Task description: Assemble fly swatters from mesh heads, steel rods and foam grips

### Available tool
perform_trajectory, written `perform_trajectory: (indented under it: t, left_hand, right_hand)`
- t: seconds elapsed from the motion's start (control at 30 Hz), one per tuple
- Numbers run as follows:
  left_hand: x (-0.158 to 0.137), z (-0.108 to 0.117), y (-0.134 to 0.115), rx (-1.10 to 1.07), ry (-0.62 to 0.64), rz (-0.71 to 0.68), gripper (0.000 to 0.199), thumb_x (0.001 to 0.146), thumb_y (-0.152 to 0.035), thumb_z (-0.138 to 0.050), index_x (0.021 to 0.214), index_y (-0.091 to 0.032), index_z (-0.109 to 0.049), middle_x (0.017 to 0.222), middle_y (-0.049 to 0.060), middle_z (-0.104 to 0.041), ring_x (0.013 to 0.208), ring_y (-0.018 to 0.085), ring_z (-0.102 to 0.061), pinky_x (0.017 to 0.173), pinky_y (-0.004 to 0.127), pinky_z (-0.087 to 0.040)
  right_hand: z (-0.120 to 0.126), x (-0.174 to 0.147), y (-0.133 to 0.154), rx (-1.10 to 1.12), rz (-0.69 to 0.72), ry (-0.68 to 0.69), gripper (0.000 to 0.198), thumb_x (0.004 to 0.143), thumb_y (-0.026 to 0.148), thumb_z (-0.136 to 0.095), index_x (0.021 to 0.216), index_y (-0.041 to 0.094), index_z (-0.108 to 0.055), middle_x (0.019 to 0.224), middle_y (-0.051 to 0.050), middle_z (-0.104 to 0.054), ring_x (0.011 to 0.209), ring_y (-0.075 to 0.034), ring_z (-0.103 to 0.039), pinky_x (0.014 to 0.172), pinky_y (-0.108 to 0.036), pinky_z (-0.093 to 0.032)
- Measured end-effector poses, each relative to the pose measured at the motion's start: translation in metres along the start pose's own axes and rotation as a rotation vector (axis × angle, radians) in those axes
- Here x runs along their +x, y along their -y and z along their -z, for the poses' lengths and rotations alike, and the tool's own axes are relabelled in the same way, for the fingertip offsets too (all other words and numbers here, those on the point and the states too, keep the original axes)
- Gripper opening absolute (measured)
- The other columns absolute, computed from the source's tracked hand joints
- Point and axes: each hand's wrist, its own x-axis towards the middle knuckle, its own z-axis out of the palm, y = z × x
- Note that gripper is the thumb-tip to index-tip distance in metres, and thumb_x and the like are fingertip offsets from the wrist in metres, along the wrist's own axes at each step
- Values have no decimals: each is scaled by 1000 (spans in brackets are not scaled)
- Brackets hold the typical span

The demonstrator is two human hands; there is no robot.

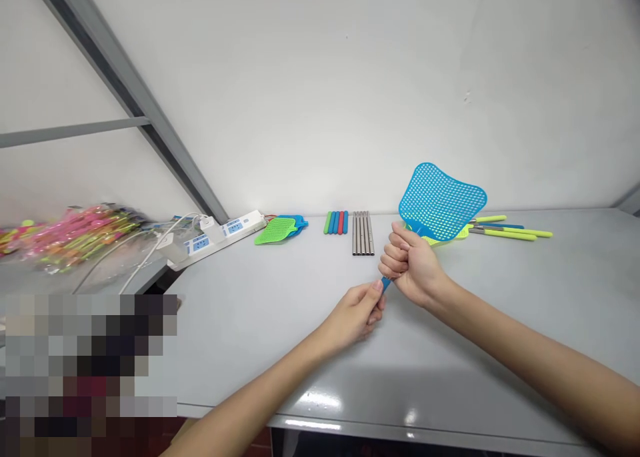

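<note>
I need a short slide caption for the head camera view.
Both hands, right hand and left hand, grip a blue fly swatter over a grey table.

Metal rods (363,232) right of grip sleeves (336,222), power strip (216,237) farther left.

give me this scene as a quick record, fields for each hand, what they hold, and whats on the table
right hand: right hand fisted round the neck of the blue swatter, head up
left hand: left hand pinches the swatter's lower end
table: grey table
back row: green swatter head, coloured grips, metal rods, yellow-handled pieces
left side: power strip, bagged swatters, blurred
</note>
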Motion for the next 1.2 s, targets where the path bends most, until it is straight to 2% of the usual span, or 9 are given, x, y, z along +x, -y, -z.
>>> perform_trajectory:
  t: [0.2,0.33,0.47,0.67,0.93,1.2]
  left_hand:
    - [-3,9,3,119,-99,-44,38,84,-52,-31,70,-17,-41,52,-8,-28,38,4,-20,37,18,-17]
    - [-3,9,5,242,-186,-98,39,84,-51,-28,76,-17,-45,54,-8,-30,41,6,-23,42,20,-22]
    - [-4,10,5,334,-208,-100,40,84,-52,-27,71,-18,-44,53,-7,-31,43,7,-25,44,21,-22]
    - [-3,12,8,267,-209,-145,43,83,-55,-29,59,-19,-31,49,-7,-25,41,7,-24,42,21,-20]
    - [-1,10,9,63,-146,-126,42,80,-57,-34,61,-19,-30,48,-10,-19,38,5,-19,36,19,-15]
    - [-2,10,8,36,-115,-108,43,81,-55,-35,59,-19,-29,48,-9,-19,37,4,-18,36,20,-14]
  right_hand:
    - [3,6,23,12,142,-10,44,86,28,-37,47,19,-19,37,9,-12,33,-6,-7,32,-20,-13]
    - [5,9,31,17,151,-58,42,85,26,-39,48,19,-18,37,9,-13,33,-6,-8,32,-20,-15]
    - [6,10,34,34,160,-81,41,84,23,-38,49,19,-18,37,9,-13,33,-6,-8,31,-20,-15]
    - [8,12,39,97,137,-114,38,82,19,-39,51,19,-16,38,9,-13,33,-7,-9,31,-20,-15]
    - [10,14,38,123,102,-139,37,80,16,-37,52,20,-13,38,9,-12,33,-7,-9,31,-20,-15]
    - [12,17,37,124,87,-152,36,80,16,-37,51,19,-15,36,9,-14,31,-6,-10,30,-19,-15]
